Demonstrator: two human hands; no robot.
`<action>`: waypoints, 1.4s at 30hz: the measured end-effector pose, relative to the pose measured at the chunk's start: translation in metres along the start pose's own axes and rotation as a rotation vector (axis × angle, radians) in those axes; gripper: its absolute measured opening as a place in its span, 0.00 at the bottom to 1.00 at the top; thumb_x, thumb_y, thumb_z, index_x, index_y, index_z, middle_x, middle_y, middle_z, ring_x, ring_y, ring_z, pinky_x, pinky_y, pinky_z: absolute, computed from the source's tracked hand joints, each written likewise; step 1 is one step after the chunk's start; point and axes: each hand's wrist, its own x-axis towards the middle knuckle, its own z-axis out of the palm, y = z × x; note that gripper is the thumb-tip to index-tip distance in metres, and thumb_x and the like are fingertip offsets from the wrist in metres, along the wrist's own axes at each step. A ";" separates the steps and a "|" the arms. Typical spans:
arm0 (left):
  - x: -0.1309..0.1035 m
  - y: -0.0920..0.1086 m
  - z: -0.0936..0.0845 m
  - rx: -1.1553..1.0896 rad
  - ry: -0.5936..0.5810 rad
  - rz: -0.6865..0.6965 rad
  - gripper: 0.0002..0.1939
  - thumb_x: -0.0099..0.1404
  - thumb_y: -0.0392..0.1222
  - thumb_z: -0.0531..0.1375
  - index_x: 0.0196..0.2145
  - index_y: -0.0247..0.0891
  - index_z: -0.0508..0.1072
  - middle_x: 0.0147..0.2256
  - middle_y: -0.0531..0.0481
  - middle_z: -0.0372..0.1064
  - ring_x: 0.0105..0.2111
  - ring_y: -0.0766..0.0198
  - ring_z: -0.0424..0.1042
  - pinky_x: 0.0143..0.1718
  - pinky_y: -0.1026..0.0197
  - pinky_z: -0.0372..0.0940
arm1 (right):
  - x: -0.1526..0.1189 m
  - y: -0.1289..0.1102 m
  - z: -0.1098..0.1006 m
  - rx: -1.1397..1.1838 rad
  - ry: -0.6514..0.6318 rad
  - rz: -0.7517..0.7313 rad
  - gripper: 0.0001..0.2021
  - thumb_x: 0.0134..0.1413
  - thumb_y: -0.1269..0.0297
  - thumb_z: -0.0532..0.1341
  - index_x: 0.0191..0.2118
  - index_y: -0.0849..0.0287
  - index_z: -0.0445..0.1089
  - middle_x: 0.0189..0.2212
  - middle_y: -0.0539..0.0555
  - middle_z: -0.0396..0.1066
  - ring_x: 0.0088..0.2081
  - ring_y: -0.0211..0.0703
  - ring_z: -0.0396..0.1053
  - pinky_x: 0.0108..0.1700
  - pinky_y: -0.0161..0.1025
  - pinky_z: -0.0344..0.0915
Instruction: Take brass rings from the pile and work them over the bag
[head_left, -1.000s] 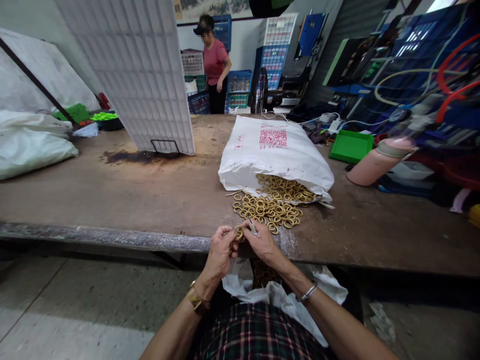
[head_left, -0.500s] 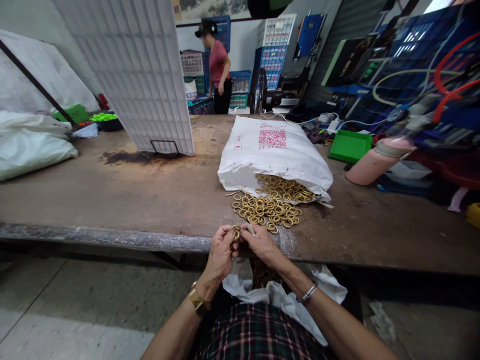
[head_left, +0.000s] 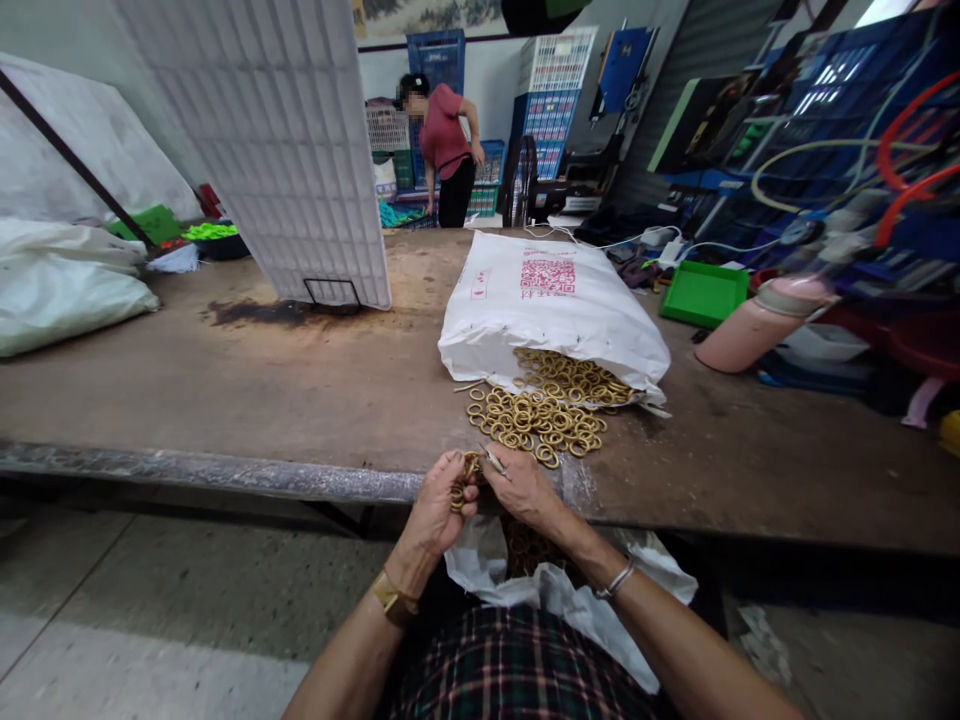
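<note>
My left hand (head_left: 444,500) is closed on several gold-coloured rings (head_left: 458,494), pinched near the table's front edge. Close against it, my right hand (head_left: 525,490) grips a small pale metal blade (head_left: 496,461), its tip pointing towards the rings; its handle is hidden in my fingers. Just beyond both hands lies a loose pile of similar rings (head_left: 540,420). They spill out of the mouth of a white woven sack (head_left: 495,300) with a red printed code. Below the table edge, an open white bag (head_left: 555,590) in my lap has more rings (head_left: 525,548) in it.
A tall white ribbed panel (head_left: 300,170) stands on the table (head_left: 225,400) to the left. At the right are a pink bottle (head_left: 750,325) and a green tray (head_left: 705,293). A co-worker (head_left: 448,140) bends over crates at the back.
The blade in my right hand has turned, and more rings show in my left hand. The co-worker at the back has bent down further. My view has shifted slightly.
</note>
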 end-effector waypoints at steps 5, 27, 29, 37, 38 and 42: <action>0.001 0.002 0.000 -0.037 0.005 -0.015 0.19 0.47 0.45 0.66 0.29 0.36 0.59 0.22 0.59 0.57 0.15 0.79 0.55 0.13 0.76 0.43 | 0.000 -0.001 0.002 0.032 -0.016 -0.014 0.11 0.51 0.66 0.49 0.20 0.58 0.56 0.16 0.44 0.49 0.20 0.32 0.47 0.24 0.32 0.44; 0.004 0.006 -0.001 -0.051 0.009 -0.148 0.16 0.50 0.43 0.64 0.28 0.37 0.59 0.20 0.58 0.59 0.14 0.77 0.58 0.12 0.76 0.43 | 0.003 0.001 0.002 0.219 0.003 -0.003 0.13 0.53 0.58 0.49 0.23 0.58 0.60 0.18 0.46 0.56 0.22 0.34 0.54 0.26 0.32 0.51; 0.005 0.008 -0.001 -0.047 0.014 -0.169 0.16 0.49 0.42 0.64 0.28 0.37 0.59 0.21 0.57 0.59 0.15 0.77 0.58 0.12 0.76 0.43 | 0.003 0.000 0.002 0.280 -0.008 0.036 0.13 0.52 0.58 0.49 0.23 0.59 0.60 0.19 0.46 0.56 0.23 0.34 0.54 0.27 0.32 0.52; 0.005 0.004 0.002 0.011 0.009 -0.095 0.16 0.49 0.42 0.64 0.28 0.37 0.59 0.23 0.56 0.60 0.16 0.75 0.60 0.12 0.75 0.44 | 0.003 -0.002 0.007 0.445 -0.007 0.177 0.13 0.49 0.56 0.51 0.21 0.58 0.58 0.18 0.44 0.54 0.23 0.33 0.53 0.26 0.31 0.52; 0.005 0.004 0.001 0.015 0.001 -0.091 0.15 0.48 0.42 0.63 0.28 0.37 0.59 0.23 0.56 0.60 0.16 0.75 0.60 0.12 0.75 0.44 | 0.004 -0.001 0.007 0.454 -0.011 0.184 0.13 0.49 0.56 0.51 0.21 0.58 0.58 0.18 0.44 0.54 0.22 0.33 0.53 0.26 0.31 0.52; 0.006 0.004 0.001 0.025 -0.016 -0.072 0.14 0.48 0.41 0.63 0.27 0.37 0.60 0.22 0.56 0.61 0.17 0.74 0.61 0.12 0.75 0.45 | 0.006 0.000 0.007 0.480 -0.024 0.199 0.11 0.47 0.57 0.52 0.22 0.59 0.59 0.18 0.44 0.54 0.22 0.32 0.52 0.26 0.31 0.51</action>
